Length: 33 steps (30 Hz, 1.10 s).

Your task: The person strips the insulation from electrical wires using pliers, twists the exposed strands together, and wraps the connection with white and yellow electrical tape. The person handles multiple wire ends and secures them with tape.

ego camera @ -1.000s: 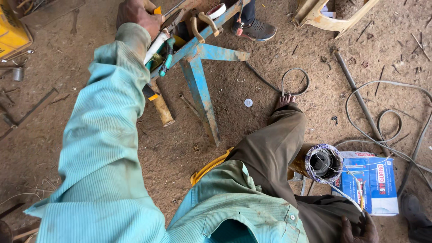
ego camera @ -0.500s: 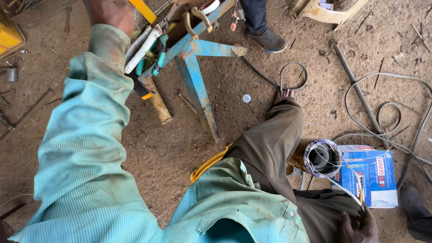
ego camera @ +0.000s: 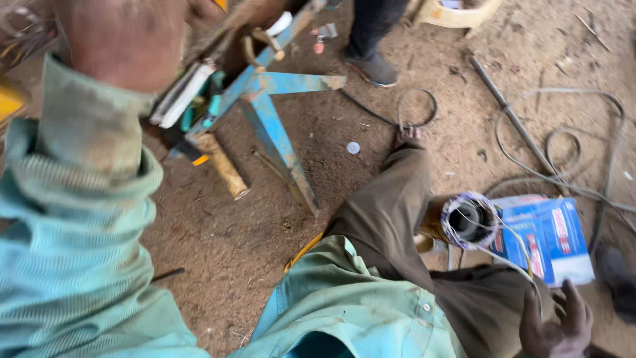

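Dirt floor (ego camera: 218, 238) carries cables (ego camera: 563, 152) beside a blue metal stand (ego camera: 278, 132).

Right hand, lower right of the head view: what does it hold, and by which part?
The right hand holds a thin white wire by its lower end; the wire runs up to the wound coil.

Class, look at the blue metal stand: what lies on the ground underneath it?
Under the blue metal stand lies a wooden handle on bare dirt. Its upper end is hidden behind tools on the stand, so what it joins cannot be seen.
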Each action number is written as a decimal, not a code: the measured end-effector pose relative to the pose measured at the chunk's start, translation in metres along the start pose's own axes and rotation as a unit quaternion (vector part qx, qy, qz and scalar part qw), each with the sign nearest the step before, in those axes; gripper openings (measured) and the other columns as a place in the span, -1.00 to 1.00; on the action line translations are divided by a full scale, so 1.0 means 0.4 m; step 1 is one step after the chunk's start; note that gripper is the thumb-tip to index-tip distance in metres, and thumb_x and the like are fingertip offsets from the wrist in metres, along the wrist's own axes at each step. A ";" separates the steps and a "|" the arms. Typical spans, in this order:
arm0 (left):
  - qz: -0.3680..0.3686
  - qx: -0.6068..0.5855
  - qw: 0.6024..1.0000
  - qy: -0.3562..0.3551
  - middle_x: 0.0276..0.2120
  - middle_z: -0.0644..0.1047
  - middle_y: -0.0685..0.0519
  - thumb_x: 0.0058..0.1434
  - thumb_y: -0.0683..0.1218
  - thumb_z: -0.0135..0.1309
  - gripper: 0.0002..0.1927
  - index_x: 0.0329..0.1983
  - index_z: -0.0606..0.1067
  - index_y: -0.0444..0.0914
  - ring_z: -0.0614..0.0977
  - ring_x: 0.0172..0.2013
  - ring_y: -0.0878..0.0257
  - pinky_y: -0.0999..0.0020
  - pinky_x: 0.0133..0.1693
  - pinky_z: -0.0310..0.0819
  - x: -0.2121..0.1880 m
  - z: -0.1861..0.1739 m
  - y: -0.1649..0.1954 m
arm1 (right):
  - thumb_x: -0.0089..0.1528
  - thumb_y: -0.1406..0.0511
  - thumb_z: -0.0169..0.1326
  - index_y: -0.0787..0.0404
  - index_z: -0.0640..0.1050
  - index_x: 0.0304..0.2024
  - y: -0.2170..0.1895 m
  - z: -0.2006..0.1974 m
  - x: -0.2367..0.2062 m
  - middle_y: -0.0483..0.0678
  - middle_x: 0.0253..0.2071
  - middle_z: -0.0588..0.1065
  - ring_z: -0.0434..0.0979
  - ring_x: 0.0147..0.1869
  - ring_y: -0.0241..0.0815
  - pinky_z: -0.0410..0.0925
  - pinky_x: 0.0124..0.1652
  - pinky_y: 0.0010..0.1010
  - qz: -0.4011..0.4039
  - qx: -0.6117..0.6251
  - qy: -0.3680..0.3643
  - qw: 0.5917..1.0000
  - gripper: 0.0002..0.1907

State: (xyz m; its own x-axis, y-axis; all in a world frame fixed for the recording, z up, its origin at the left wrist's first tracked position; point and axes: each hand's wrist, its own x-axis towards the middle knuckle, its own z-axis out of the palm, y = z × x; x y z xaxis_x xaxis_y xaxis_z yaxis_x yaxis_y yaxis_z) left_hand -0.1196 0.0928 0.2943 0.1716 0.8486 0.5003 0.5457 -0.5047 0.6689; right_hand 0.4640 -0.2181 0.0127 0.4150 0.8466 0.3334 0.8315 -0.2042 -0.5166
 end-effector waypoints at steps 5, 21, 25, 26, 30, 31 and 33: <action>0.034 -0.205 0.947 -0.245 -0.34 0.56 0.01 0.23 -0.33 0.14 -0.89 -0.20 0.54 -0.32 0.49 -0.44 0.29 0.48 -0.34 0.42 -0.015 0.241 0.149 | 0.45 0.45 0.16 0.49 0.49 0.27 -0.265 -0.075 0.059 0.06 -0.05 0.54 0.52 -0.05 -0.33 0.39 -0.01 -0.58 0.053 0.242 -0.003 0.969 -0.64; -0.111 -0.400 0.660 -0.627 -0.41 0.58 0.01 0.22 -0.28 0.05 -0.95 -0.26 0.48 -0.31 0.59 -0.43 0.31 0.36 -0.40 0.52 -0.221 0.762 0.372 | 0.19 0.24 0.32 0.29 0.35 0.41 -0.446 -0.149 0.010 0.01 -0.01 0.42 0.39 0.05 -0.14 0.31 0.09 -0.39 0.038 0.281 -0.136 0.949 -0.22; 0.172 -0.294 0.774 -0.534 -0.38 0.60 -0.03 0.24 -0.29 0.05 -0.93 -0.24 0.53 -0.33 0.67 -0.37 0.15 0.25 -0.31 0.55 -0.189 0.807 0.419 | 0.23 0.25 0.29 0.31 0.33 0.40 -0.433 -0.136 0.009 0.10 0.31 0.37 0.41 0.38 0.03 0.25 0.40 -0.27 0.002 0.322 -0.119 0.939 -0.26; 0.208 -0.258 0.776 -0.537 -0.39 0.59 -0.06 0.23 -0.29 0.04 -0.91 -0.26 0.54 -0.31 0.68 -0.37 0.11 0.21 -0.31 0.54 -0.190 0.806 0.433 | 0.22 0.26 0.29 0.31 0.34 0.40 -0.434 -0.133 0.009 0.10 0.31 0.37 0.40 0.40 0.06 0.23 0.40 -0.26 -0.002 0.326 -0.107 0.939 -0.26; 0.298 -0.207 0.780 -0.509 -0.29 0.57 -0.14 0.24 -0.30 0.09 -0.98 -0.27 0.51 -0.37 0.66 -0.29 -0.11 0.07 -0.29 0.52 -0.210 0.764 0.466 | 0.17 0.29 0.38 0.33 0.42 0.30 -0.430 -0.121 0.003 0.16 0.29 0.41 0.47 0.37 0.07 0.36 0.31 -0.22 0.001 0.214 -0.032 0.976 -0.31; 0.290 -0.216 0.787 -0.499 -0.26 0.58 -0.13 0.23 -0.33 0.07 -0.95 -0.25 0.51 -0.37 0.67 -0.28 -0.07 0.11 -0.29 0.53 -0.219 0.757 0.469 | 0.17 0.31 0.38 0.33 0.44 0.29 -0.429 -0.112 0.000 0.15 0.24 0.45 0.51 0.31 0.04 0.39 0.26 -0.24 0.012 0.191 -0.011 0.981 -0.33; 0.268 -0.233 0.803 -0.479 -0.20 0.60 -0.11 0.22 -0.39 0.05 -0.88 -0.22 0.52 -0.38 0.70 -0.27 0.00 0.19 -0.30 0.56 -0.236 0.744 0.470 | 0.20 0.37 0.35 0.33 0.47 0.27 -0.417 -0.097 -0.009 0.10 0.13 0.53 0.58 0.17 -0.05 0.44 0.14 -0.33 0.041 0.186 0.025 0.981 -0.40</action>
State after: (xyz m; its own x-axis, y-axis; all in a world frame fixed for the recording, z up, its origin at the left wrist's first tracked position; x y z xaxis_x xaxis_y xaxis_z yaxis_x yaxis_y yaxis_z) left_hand 0.2110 -0.0352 0.2093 0.9534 0.1085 0.2814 -0.1450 -0.6532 0.7432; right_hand 0.3379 -0.2059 0.1282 0.4997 0.8081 0.3118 0.6063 -0.0693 -0.7922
